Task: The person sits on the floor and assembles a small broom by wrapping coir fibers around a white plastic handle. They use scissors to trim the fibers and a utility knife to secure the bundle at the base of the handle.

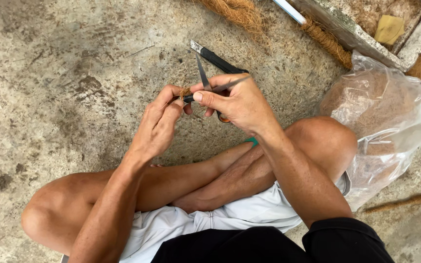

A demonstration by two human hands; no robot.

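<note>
My left hand (159,122) pinches a small tuft of brown coir fibre (185,91) between thumb and fingers. My right hand (237,104) grips a pair of scissors (203,75) right beside the tuft, with the thin metal blades spread apart, one pointing up and one to the right. The two hands nearly touch, held above the concrete floor (74,73) in front of my crossed bare legs. What lies between the fingertips is partly hidden.
A black-handled cutting tool (216,59) lies on the floor just beyond the hands. A clear plastic bag (391,117) of brown fibre sits at the right by my knee. Coir rope (327,41) runs along a concrete trough (352,31) holding a yellow pad (388,29).
</note>
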